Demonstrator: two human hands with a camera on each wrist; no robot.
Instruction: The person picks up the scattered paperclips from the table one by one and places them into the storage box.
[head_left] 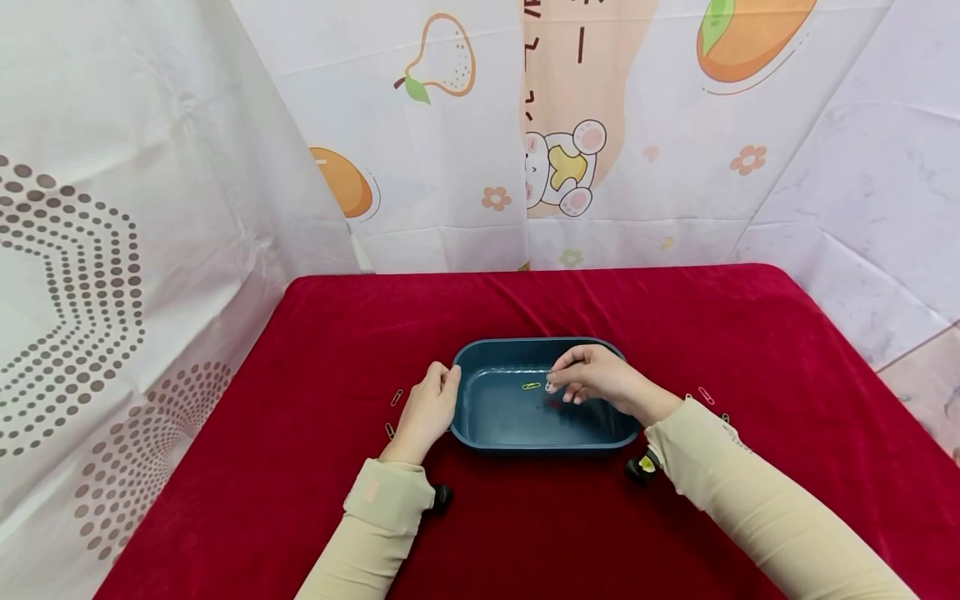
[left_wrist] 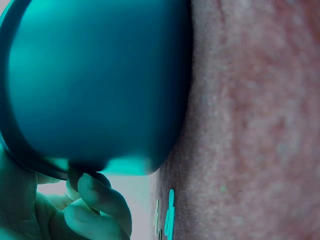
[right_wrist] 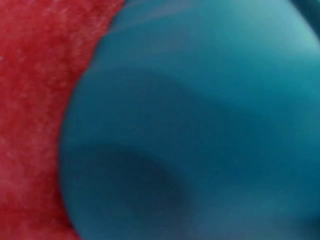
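A dark blue rectangular tray (head_left: pixel 510 427) with rounded corners sits on the red cloth. My left hand (head_left: pixel 429 410) grips its left rim, thumb on top; in the left wrist view the curled fingers (left_wrist: pixel 102 205) show beneath that rim. Over the tray's inside, my right hand (head_left: pixel 598 379) pinches a small white paper clip (head_left: pixel 548 387) between thumb and fingertips. A yellow paper clip (head_left: pixel 531 386) lies on the tray floor just left of those fingertips. The right wrist view is filled by the tray's outer wall (right_wrist: pixel 200 125); the hand itself is hidden there.
Left of the tray, paper clips lie on the cloth (head_left: pixel 337 350), one farther back (head_left: pixel 397 397) and one nearer (head_left: pixel 390 431). Beside the right forearm are a pink paper clip (head_left: pixel 706 396) and a darker one (head_left: pixel 725 417). Printed curtains (head_left: pixel 442 167) hang behind the table.
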